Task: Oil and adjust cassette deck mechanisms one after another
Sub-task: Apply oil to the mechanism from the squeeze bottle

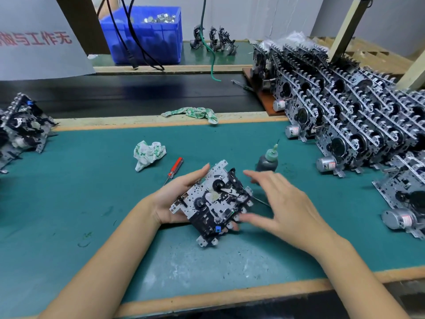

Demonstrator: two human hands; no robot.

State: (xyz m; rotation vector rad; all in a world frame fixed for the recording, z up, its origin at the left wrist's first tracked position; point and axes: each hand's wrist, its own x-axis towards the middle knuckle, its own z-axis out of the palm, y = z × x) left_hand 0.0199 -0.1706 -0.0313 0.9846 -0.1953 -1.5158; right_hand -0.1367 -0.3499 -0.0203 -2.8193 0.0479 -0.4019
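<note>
A cassette deck mechanism [213,201], a perforated metal plate with black parts, is tilted above the green mat [92,180]. My left hand [177,199] holds it from below and the left, fingers curled round its edge. My right hand [282,203] hovers at its right side, blurred, fingers spread, with the thumb near the mechanism's lower right corner. A small dark oil bottle [268,160] with a green needle tip stands just behind the right hand. A red-handled screwdriver [174,168] lies on the mat to the left of the mechanism.
Rows of several mechanisms [358,116] with motors fill the right side. More mechanisms [20,127] are piled at the left edge. A crumpled cloth [148,154] lies on the mat, another cloth [195,112] on the wooden rail. A blue bin [147,38] stands behind the black conveyor belt.
</note>
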